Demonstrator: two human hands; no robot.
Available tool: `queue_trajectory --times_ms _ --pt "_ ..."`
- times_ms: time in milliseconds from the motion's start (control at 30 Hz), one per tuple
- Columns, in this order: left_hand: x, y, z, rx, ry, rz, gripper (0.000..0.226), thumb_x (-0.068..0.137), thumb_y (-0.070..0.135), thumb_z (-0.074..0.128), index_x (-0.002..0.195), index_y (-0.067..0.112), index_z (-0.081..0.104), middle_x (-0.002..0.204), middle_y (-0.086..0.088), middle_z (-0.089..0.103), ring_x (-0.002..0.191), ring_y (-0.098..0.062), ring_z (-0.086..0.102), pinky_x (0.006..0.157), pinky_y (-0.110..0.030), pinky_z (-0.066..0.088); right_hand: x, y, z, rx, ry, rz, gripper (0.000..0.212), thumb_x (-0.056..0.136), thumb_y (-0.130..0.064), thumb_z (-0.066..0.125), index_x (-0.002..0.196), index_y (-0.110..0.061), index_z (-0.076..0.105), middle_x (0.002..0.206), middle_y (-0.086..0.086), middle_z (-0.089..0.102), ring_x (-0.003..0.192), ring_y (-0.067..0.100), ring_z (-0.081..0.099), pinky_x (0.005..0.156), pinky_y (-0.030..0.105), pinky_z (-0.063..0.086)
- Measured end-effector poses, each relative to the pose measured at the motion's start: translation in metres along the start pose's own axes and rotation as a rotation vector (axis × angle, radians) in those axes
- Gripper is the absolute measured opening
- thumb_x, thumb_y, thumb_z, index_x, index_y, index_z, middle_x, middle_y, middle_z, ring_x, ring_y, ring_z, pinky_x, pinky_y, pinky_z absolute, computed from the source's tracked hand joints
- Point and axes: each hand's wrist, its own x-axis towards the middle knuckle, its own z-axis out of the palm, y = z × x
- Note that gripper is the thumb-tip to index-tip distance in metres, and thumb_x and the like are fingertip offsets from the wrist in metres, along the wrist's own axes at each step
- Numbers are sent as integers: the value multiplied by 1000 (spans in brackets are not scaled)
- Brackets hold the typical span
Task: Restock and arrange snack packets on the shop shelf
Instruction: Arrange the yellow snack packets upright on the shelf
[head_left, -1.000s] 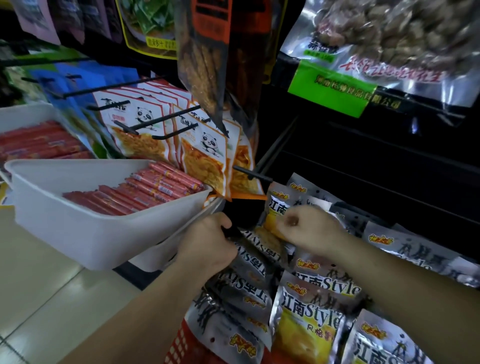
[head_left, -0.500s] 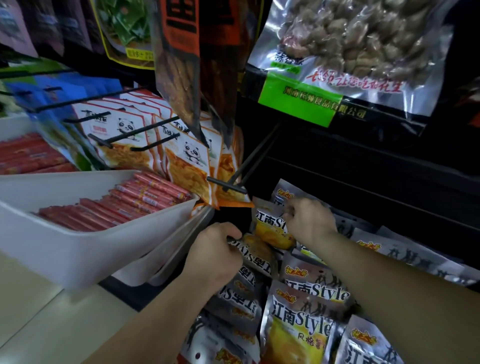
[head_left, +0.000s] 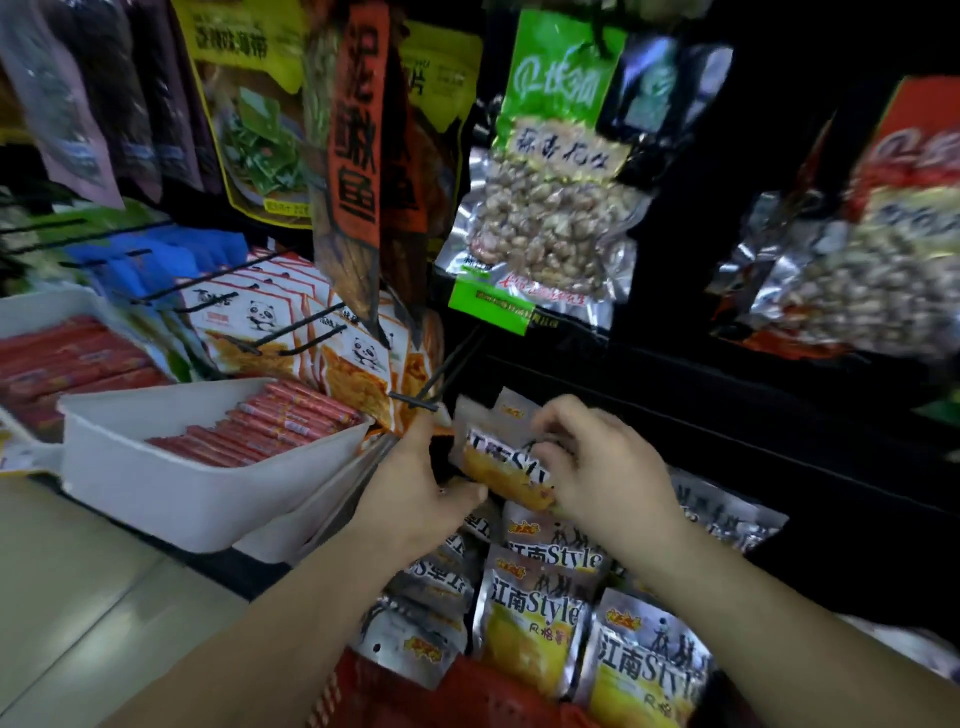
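At the far left a white plastic tray (head_left: 208, 467) held rows of red sausage sticks (head_left: 270, 423), its corner jutting towards the work area. Behind it, panda-printed orange-and-white packets (head_left: 260, 319) hung on hooks, and the tip of a black wire peg (head_left: 413, 402) poked out just above the left hand (head_left: 415, 499). That hand's thumb touched the lower edge of a silver-and-yellow foil snack packet (head_left: 493, 462); its fingers were hidden behind the hand, so their grip could not be told. The packet was tilted, just right of the peg tip and above a pile of matching silver packets (head_left: 530, 613) in a red plastic basket (head_left: 467, 691). The right hand (head_left: 602, 467) pinched the packet's upper right part with curled fingers, covering some print. Overhead hung a clear bag of peanuts with a green label (head_left: 545, 208), close above the hands.
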Motion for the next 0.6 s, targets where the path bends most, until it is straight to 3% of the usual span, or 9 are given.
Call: queue_trajectory --times_ms 67,100,167,200,300,400,500,600 --pt "-22 24 -12 -107 -21 -43 61 83 30 86 130 39 48 107 21 61 100 -4 61 83 -26 52 -17 -16 -26 54 -80 -4 22 96 -25 70 97 -42 56 94 -14 64 94 11 62 78 43 56" --pt "-33 36 -18 -167 -44 -51 54 82 28 87 127 34 58 100 16 64 92 -5 65 80 -27 55 -23 -23 -39 81 -88 -5 25 95 -24 73 95 -43 56 92 -16 62 93 8 61 79 44 56" --pt "-62 58 -25 -249 -102 -36 26 85 19 85 106 23 69 72 14 60 62 0 59 60 -16 51 -36 -37 -65 162 -45 33 25 92 -26 77 95 -44 60 97 -19 60 98 4 59 86 40 55" --pt "-78 67 -27 -280 -113 -29 19 87 17 84 99 21 70 67 14 63 57 0 58 55 -13 46 -44 -43 -76 190 27 59 25 90 -29 78 100 -45 62 105 -22 59 106 3 58 93 37 52" --pt "-112 89 -29 -403 -44 -53 23 86 13 83 102 28 77 94 15 79 86 -2 74 67 -12 52 -73 -59 -103 283 204 259 61 84 -38 84 136 -47 54 138 -17 45 130 6 46 107 31 41" --pt "-137 104 -24 -551 -77 -99 25 87 6 80 108 21 79 103 8 80 97 -8 76 76 -14 56 -109 -71 -109 766 3 526 83 75 -38 90 139 -63 44 146 -11 49 128 11 56 98 37 52" --pt "-152 109 -19 -651 -148 -132 24 89 11 77 112 16 79 109 0 80 104 -17 76 85 -26 60 -127 -71 -102 992 -89 507 86 74 -25 88 134 -70 47 143 -1 63 121 7 66 92 30 59" --pt "-148 101 -21 -666 -150 -155 29 91 34 77 116 19 78 113 -9 78 107 -36 73 99 -57 56 -123 -62 -97 994 -13 452 89 75 -23 88 137 -70 45 154 -13 51 140 16 53 104 44 55"
